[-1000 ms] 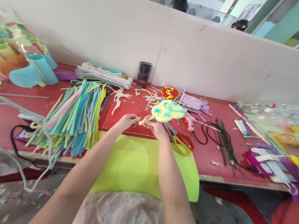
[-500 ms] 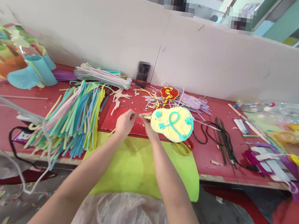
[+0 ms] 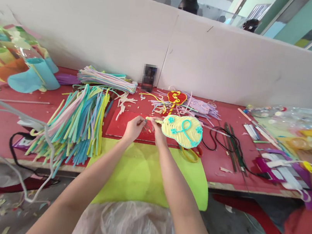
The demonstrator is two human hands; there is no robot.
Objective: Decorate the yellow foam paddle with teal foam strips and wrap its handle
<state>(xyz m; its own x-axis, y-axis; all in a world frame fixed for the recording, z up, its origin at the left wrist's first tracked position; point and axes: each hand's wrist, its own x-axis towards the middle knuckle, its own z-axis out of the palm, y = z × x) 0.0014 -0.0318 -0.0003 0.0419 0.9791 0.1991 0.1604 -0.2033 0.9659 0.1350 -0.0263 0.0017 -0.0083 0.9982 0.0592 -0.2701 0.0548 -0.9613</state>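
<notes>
Both hands meet at the thin yellow handle of a gourd-shaped craft fan (image 3: 181,131). Its pale yellow ribbed face carries a turquoise loop and small turquoise flowers. The fan points to the right, held above a red board (image 3: 116,123). My right hand (image 3: 158,131) is closed on the handle near the fan's body. At the handle's left end my left hand (image 3: 134,128) is pinched; its fingertips are small in view, and whether a separate strip lies in them is unclear.
Left lies a heap of pastel fuzzy strips (image 3: 81,121); behind it is a bundle of similar strips (image 3: 106,78). A red and yellow craft fan (image 3: 177,97) lies beyond. Right are a black cable (image 3: 234,152) and a purple device (image 3: 279,168). A yellow-green sheet (image 3: 147,178) overhangs the front edge.
The fan has shifted slightly right and turned, its face now tilting differently. My left hand has moved slightly right, and more of the yellow handle shows between the hands.
</notes>
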